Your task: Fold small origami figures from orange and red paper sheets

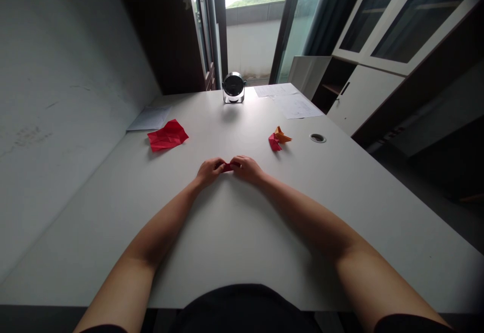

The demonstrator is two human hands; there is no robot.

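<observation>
Between my two hands is a small piece of folded red paper, low over the white table or resting on it. My left hand pinches its left end, fingers curled and thumb toward the middle. At the right end, my right hand grips the same paper with bent fingers. Most of the paper is hidden behind the fingers, so its full shape does not show. To the left lies a creased red paper sheet. On the right sit folded paper pieces, one red and one orange, touching each other.
A round black device on a metal stand stands at the table's far edge. Printed sheets lie at the back right, more papers at the back left. A cable hole is set into the white table. A wall borders the left.
</observation>
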